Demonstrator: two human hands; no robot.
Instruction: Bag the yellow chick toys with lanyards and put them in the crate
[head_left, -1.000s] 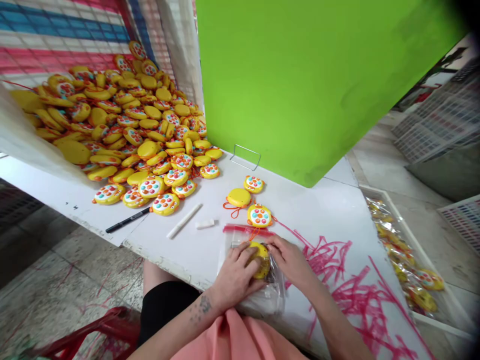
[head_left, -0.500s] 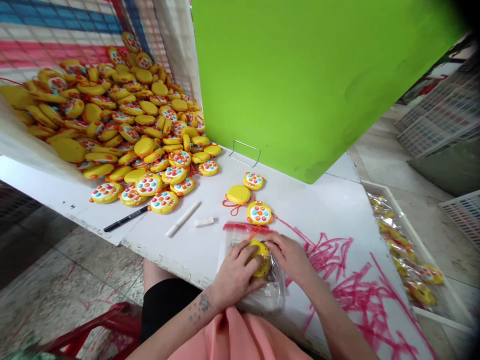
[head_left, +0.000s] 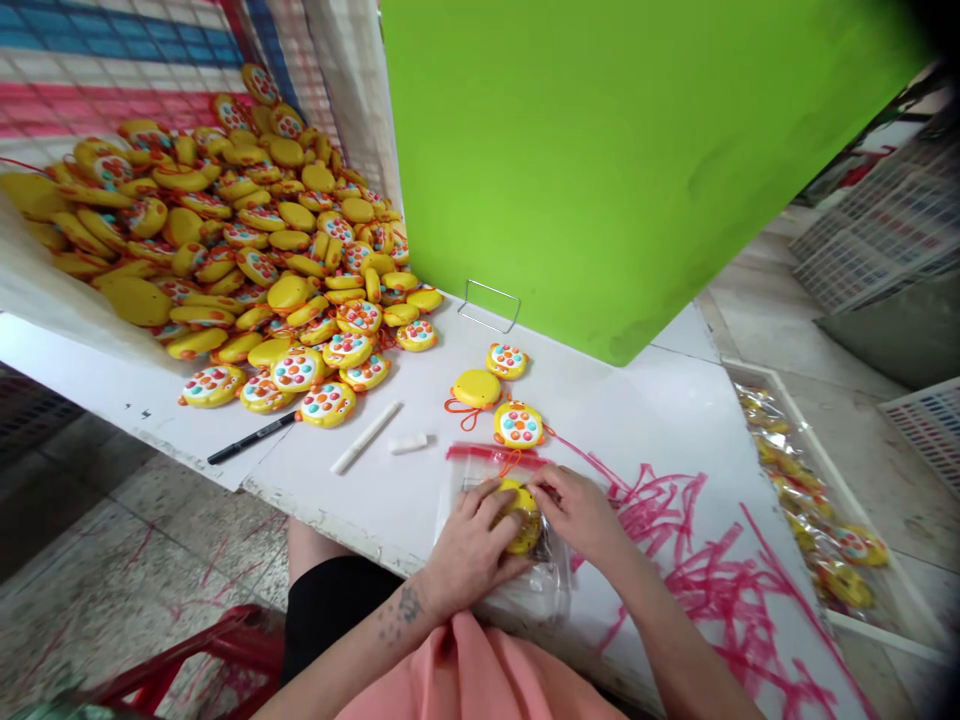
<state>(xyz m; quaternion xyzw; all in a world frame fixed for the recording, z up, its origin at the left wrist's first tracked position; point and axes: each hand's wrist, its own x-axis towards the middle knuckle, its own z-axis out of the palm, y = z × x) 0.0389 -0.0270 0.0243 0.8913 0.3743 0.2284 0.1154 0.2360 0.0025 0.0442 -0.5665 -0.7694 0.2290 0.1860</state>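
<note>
A yellow duck-like toy (head_left: 523,532) lies back side up, partly inside a clear plastic bag (head_left: 553,588), its orange cord loop trailing out at the top. My left hand (head_left: 474,540) is closed on the toy's left side, with fingers over its back. At the toy's upper right edge my right hand (head_left: 571,505) pinches; whether bag film or toy is between the fingertips is hidden. Under them lies a stack of red-topped zip bags (head_left: 461,455). Just beyond are a toy with coloured buttons (head_left: 519,426), a face-down yellow toy (head_left: 477,388) and another buttoned toy (head_left: 508,361).
A large heap of yellow toys (head_left: 289,240) fills the left. A black marker (head_left: 251,438), a white pen (head_left: 366,438) and a white cap (head_left: 409,443) lie nearby. A green board (head_left: 600,180) stands behind; a crate (head_left: 814,420) of bagged toys sits right.
My right fingers have shifted very slightly at the toy's upper right edge. My left hand stays in place on the toy.
</note>
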